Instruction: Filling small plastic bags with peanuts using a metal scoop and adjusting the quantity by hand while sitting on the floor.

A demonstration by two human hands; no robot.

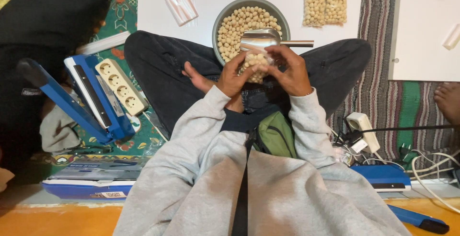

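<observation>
I sit cross-legged on the floor. My left hand [233, 75] and my right hand [289, 70] together hold a small clear bag [255, 63] filled with round beige balls, just over my lap. Right beyond the bag stands a grey metal bowl [219, 20] heaped with the same beige balls. A shiny metal scoop [261, 39] lies in the bowl with its handle pointing right. A filled clear bag of balls [325, 0] lies on the white surface at the far right.
A blue heat sealer [91, 99] and a cream power strip [120, 86] lie to my left. A stack of empty clear bags [181, 7] sits left of the bowl. Cables and a white plug [362, 128] are at my right, by another blue sealer [383, 176]. Another person's bare foot [448, 99] shows at the right edge.
</observation>
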